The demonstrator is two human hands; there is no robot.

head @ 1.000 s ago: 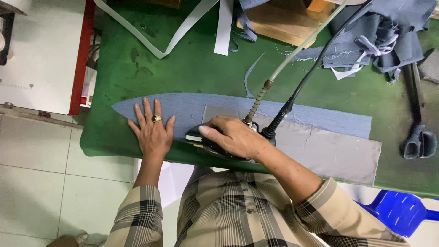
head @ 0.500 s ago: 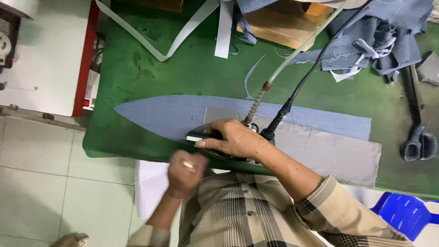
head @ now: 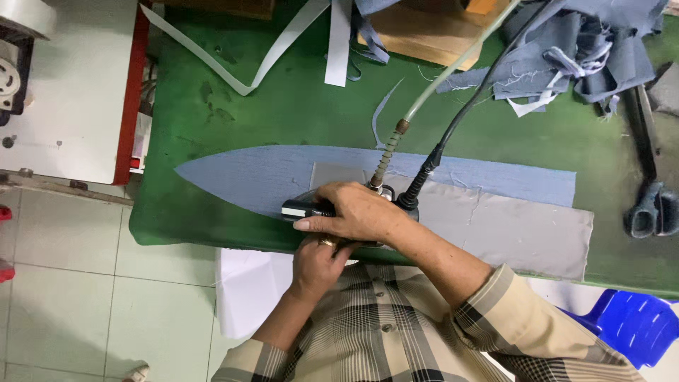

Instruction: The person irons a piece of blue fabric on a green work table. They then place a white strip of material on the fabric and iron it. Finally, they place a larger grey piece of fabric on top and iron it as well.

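Iron (head: 311, 209): a steam iron sits at the near edge of the green table (head: 212, 212), on the blue pointed fabric piece (head: 247, 173), mostly hidden under the hand.
Right hand (head: 357, 212): fingers wrapped closed over the iron's handle, holding it flat on the cloth.
Left hand (head: 318, 262): at 6 o'clock of the iron, tucked under the right wrist at the table edge; whether it pinches the fabric hem I cannot tell, the view is blocked.
Grey fabric (head: 509, 226): lies at 3 o'clock of the iron, overlapping the blue piece.
Hose and cord (head: 424, 99): run off toward 1 o'clock, across the cloth.
Risk, scorch: an iron resting in one spot could mark or shine the blue cloth.
Risk, fingers: the left hand is just beside the hot sole; a slide toward 6 o'clock could burn it.
Risk, drag: a taut hose could tug the iron and wrinkle the layers.
Scissors (head: 647, 205): well apart at 3 o'clock.
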